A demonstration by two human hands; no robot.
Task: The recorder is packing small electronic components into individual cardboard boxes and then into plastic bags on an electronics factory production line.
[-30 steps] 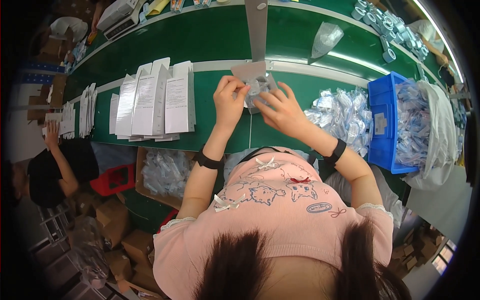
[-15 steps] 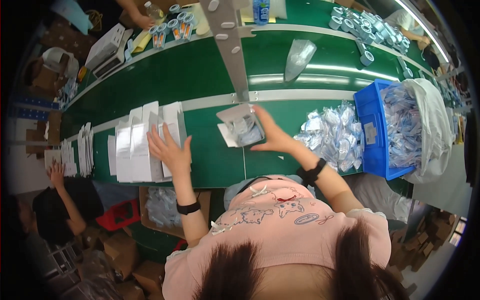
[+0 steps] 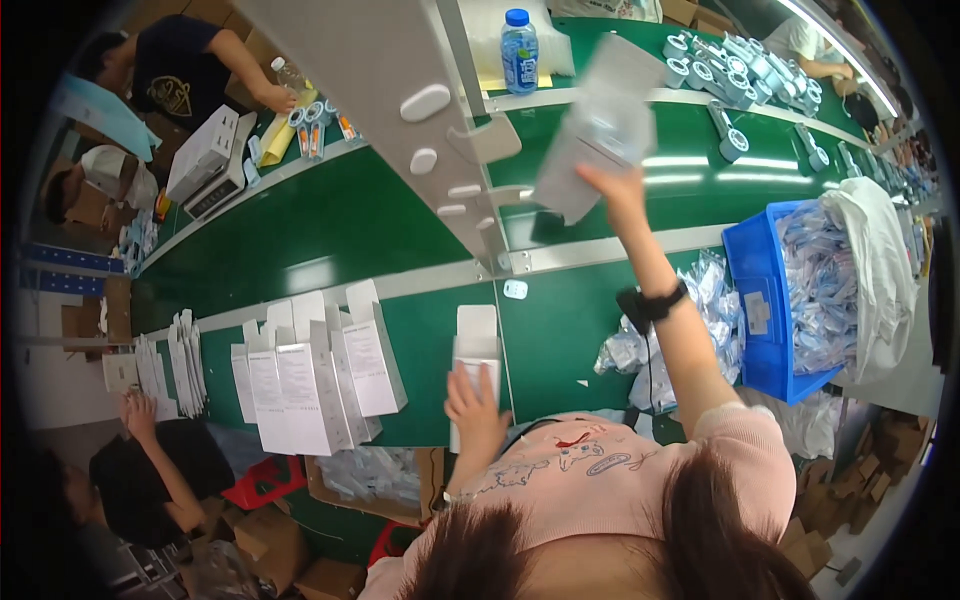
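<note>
Looking down through the head view, I have the right hand (image 3: 623, 192) grasping an open white box (image 3: 575, 155) by its near side, raised over the far green surface (image 3: 690, 128) and to the right of the metal post (image 3: 380, 110). The box looks tilted, with something clear showing in it. To do this carry well, I judge the grip should be firm without buckling the thin wall, the opening kept uppermost so nothing slides out, and the box kept clear of the post. Lowering it base first would be kinder than dropping it.

The left hand (image 3: 478, 408) lies over a white carton (image 3: 476, 345) on the near green bench (image 3: 430, 330), fingers extended along it; I cannot tell whether it grips or merely rests. Light pressure there should steady the carton without denting it. More cartons (image 3: 300, 390) stand in a row to the left, and bagged parts (image 3: 620, 350) lie to the right beside a blue bin (image 3: 745, 265).

Blur on the raised box keeps me from making out its contents or how its flaps sit. Fingers behind its wall are hidden, the left hand covers part of its carton, and the right forearm blocks some bagged parts.
</note>
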